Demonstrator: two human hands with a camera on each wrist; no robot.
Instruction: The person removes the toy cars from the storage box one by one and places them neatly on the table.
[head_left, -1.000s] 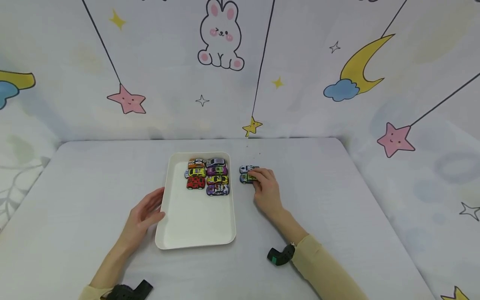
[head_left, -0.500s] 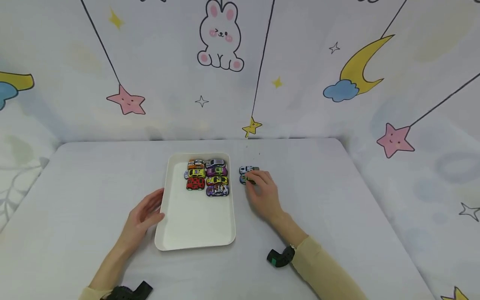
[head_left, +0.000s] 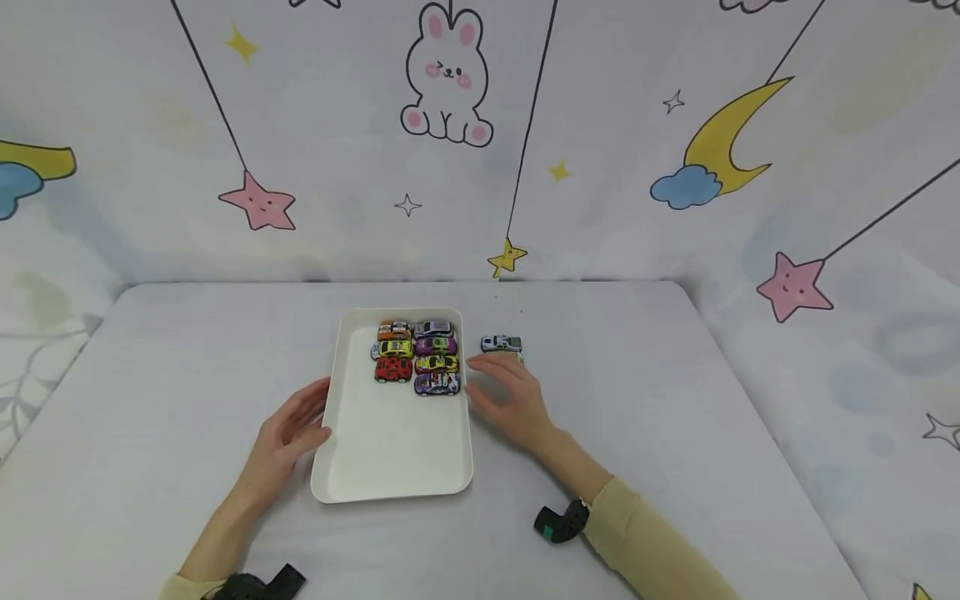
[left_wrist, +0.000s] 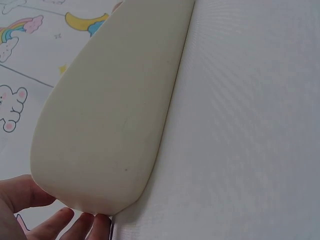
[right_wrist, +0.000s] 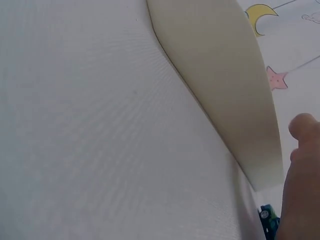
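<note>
A white tray lies on the table, with several toy cars in two columns in its far part, among them a red spotted car and a purple-and-white car. My left hand holds the tray's left side, thumb over the rim and fingers at the outer wall. My right hand is beside the right rim, thumb and index finger apart with nothing between them. Just beyond it on the table stands a silver-white toy car. A green-blue toy car is mostly hidden by that hand.
The white-covered table runs back to a cartoon-printed backdrop. Black wrist devices sit on both wrists, the right one close over the table. The tray's wall rises steeply in the right wrist view.
My right hand has come off the green-blue car and moved left and nearer, to the tray's right rim. The left hand and the tray have stayed in place.
</note>
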